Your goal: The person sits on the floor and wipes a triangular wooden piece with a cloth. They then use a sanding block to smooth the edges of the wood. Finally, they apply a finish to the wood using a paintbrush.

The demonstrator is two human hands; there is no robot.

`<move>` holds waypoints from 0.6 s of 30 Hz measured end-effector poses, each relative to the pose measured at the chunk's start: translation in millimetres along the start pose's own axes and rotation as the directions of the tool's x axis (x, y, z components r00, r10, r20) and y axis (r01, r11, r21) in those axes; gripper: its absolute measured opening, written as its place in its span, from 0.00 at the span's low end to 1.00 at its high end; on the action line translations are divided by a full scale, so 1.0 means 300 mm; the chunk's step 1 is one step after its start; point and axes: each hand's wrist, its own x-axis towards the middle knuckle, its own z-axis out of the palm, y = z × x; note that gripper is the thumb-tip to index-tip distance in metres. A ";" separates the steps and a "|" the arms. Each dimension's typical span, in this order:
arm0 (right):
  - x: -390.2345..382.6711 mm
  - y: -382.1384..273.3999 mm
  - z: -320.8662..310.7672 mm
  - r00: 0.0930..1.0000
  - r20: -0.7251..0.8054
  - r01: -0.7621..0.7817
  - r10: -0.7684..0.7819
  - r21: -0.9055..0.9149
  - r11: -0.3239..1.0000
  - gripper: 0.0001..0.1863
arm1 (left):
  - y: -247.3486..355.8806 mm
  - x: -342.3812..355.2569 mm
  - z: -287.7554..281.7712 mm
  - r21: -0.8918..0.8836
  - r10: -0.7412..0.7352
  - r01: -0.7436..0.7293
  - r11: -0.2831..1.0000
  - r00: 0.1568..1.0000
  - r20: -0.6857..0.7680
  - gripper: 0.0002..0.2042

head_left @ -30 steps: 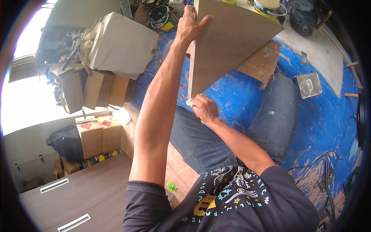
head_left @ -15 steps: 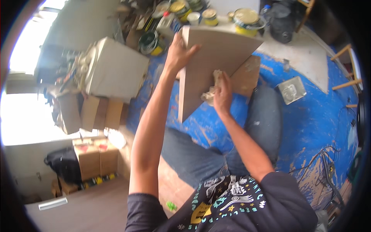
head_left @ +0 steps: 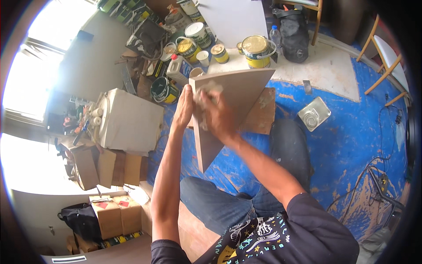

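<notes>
Cloth (head_left: 214,86), apparently, is held by right hand (head_left: 221,118) against panel (head_left: 244,90).

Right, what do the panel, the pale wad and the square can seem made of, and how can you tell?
Panel: perhaps wood-based board, matt; flat brown face, crisp edges.
Pale wad: possibly cloth, dull; crumpled outline, though blurred.
Square can: probably bare metal, shiny; silvery glints.
</notes>
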 end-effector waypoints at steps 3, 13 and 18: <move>-0.047 0.049 -0.019 0.999 0.035 0.029 -0.029 -0.001 1.000 0.33 | 0.012 0.001 0.060 0.024 0.089 -0.087 0.996 0.993 -0.083 0.35; 0.041 0.723 -0.040 0.831 -0.297 -0.514 0.471 -0.085 0.853 0.29 | 0.022 0.011 0.039 -0.090 0.159 -0.149 0.985 0.981 0.114 0.24; 0.061 0.902 -0.113 0.744 -0.239 -0.665 0.623 -0.180 0.725 0.26 | -0.021 0.018 0.049 -0.087 0.168 -0.161 0.983 0.982 0.090 0.29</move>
